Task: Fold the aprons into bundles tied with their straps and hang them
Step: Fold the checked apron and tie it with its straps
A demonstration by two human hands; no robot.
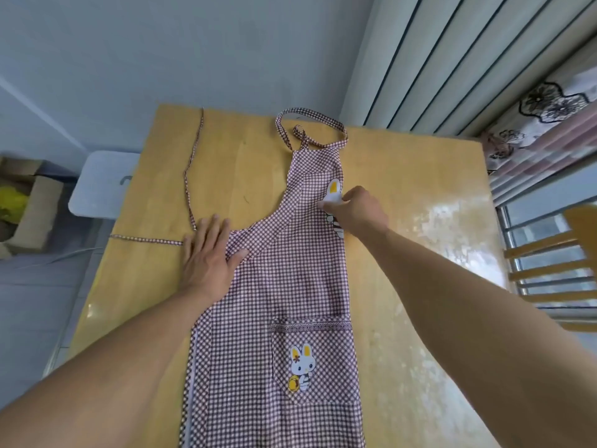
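My left hand (206,253) lies flat with straight fingers, its thumb on the left edge of the apron (290,279) and its fingers on the desk (420,221) where the waist strap (190,176) starts. It holds nothing, it only presses. My right hand (358,208) reaches further, to the bib part, and its fingers are curled down on the cloth beside the upper rabbit (334,192); I cannot tell if they pinch the cloth or only press it.

The apron is brown and white checked, and it lies along the middle of the desk, folded lengthwise so that its right edge is a straight line. The neck loop (310,124) lies flat at the far end. The waist strap runs from my left hand away to the far edge of the desk, and a second piece (145,239) goes to the left edge. The pocket (316,360) is near me, with a lace border on top and a second rabbit (302,363) printed on it. I cannot see if something is inside it.

To the left of the desk stands a white stool (100,185), and beyond it an open carton (29,205) with something yellow (11,202) in it. To the right is a wooden chair (555,260), near the window. Behind the far right corner hang a grey curtain (452,59) and a flowered curtain (542,118).
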